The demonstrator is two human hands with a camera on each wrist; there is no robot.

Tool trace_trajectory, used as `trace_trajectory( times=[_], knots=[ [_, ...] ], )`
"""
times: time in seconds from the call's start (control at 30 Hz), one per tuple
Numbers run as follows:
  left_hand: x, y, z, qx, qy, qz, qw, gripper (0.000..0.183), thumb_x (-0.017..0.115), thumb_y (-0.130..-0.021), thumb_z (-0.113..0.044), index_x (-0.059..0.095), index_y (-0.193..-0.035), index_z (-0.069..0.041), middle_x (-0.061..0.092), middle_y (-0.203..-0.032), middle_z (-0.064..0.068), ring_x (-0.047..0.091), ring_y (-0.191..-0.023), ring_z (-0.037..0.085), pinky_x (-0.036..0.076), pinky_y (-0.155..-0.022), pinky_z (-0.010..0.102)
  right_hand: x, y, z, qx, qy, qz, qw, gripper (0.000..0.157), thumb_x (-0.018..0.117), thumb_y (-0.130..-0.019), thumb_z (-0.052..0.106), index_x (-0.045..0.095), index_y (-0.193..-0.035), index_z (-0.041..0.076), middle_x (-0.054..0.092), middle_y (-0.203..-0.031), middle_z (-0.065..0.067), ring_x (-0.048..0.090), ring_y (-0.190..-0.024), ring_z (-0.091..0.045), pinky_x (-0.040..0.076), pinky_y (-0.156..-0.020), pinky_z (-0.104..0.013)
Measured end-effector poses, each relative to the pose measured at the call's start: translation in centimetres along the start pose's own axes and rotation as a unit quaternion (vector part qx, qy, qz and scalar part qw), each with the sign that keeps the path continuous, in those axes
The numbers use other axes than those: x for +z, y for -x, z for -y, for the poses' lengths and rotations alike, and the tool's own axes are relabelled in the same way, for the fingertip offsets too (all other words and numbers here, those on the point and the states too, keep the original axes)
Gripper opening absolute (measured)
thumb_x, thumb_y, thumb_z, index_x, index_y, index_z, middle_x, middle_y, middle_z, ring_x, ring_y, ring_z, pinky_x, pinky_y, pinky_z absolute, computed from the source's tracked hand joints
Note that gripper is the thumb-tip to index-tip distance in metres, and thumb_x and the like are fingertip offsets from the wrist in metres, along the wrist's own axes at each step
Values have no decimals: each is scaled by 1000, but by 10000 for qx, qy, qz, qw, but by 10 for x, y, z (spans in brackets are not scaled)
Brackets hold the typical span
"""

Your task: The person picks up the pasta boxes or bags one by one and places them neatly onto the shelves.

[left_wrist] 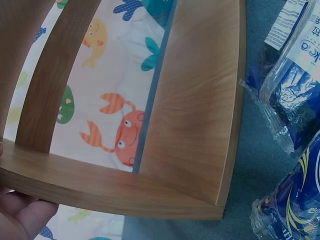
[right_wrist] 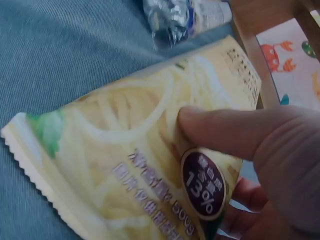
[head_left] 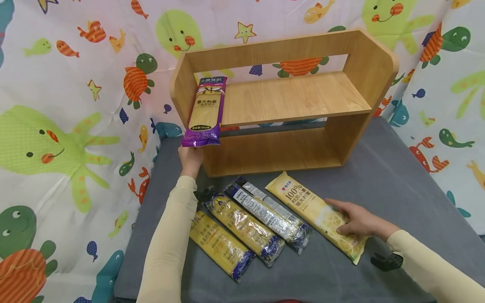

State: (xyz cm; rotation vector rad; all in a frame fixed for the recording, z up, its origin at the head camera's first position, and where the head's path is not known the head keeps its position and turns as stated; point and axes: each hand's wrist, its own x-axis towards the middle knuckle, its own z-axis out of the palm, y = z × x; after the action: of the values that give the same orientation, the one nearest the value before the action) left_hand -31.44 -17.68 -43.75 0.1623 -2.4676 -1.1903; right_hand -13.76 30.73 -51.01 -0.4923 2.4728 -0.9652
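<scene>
In the head view, my left hand (head_left: 191, 160) is at the left side of a wooden shelf (head_left: 282, 147), just below a purple pasta package (head_left: 206, 111). The left wrist view shows that hand (left_wrist: 25, 215) gripping the side panel (left_wrist: 100, 187), fingers on its outer face and a bit of thumb at its edge. My right hand (head_left: 358, 219) holds a pale yellow pasta package (head_left: 303, 200) lying on the grey surface. Seen from the right wrist, the thumb (right_wrist: 220, 130) presses on the package's (right_wrist: 125, 150) front while the fingers curl round its side.
Left of the pale package lie two dark blue-ended pasta packages (head_left: 265, 210), partly overlapping, and two yellow-and-blue ones (head_left: 242, 225) (head_left: 219, 244). The grey surface (head_left: 409, 185) meets a sea-animal-patterned cloth (head_left: 64, 168) behind and at the sides. Black bands circle both wrists.
</scene>
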Motion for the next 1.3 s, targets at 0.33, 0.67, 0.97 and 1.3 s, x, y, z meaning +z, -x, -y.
trace_trajectory(
  times=[0.33, 0.67, 0.97, 1.3],
  knots=[
    [1, 2, -2, -42, 9, -16, 10000, 33, 49, -103, -18, 63, -129, -2, 65, -88, 19, 57, -75, 30, 38, -59, 34, 9, -4, 11, 0, 44, 146, 9999, 97, 75, -74, -6, 32, -160, 12, 50, -139, -31, 48, -78, -16, 43, -53, -28],
    [4, 4, -6, -133, 29, 176, 9998, 31, 48, -105, -19, 62, -128, -4, 65, -93, 17, 57, -80, 28, 39, -60, 32, 10, 8, 9, 318, -1136, 889, 9890, 96, 72, -82, -7, 26, -162, 14, 21, -158, -41, 50, -49, -10, 45, -46, -31],
    [1, 1, -4, -172, 54, 212, 9996, 35, 49, -106, -24, 60, -134, -6, 64, -94, 16, 57, -80, 28, 40, -58, 30, 16, 24, 0, -8, -1496, 684, 9864, 74, 70, -83, -5, 43, -151, -3, 53, -136, -39, 47, -49, -5, 46, -46, -29],
    [-3, 3, -1, -138, -51, 134, 9998, 36, 50, -105, -21, 58, -137, -6, 66, -95, 18, 58, -78, 28, 40, -58, 30, 18, 43, 0, -465, -2452, 331, 9678, 68, 64, -88, -7, 35, -149, -15, 67, -130, 9, 44, -47, -5, 45, -43, -30]
  ],
)
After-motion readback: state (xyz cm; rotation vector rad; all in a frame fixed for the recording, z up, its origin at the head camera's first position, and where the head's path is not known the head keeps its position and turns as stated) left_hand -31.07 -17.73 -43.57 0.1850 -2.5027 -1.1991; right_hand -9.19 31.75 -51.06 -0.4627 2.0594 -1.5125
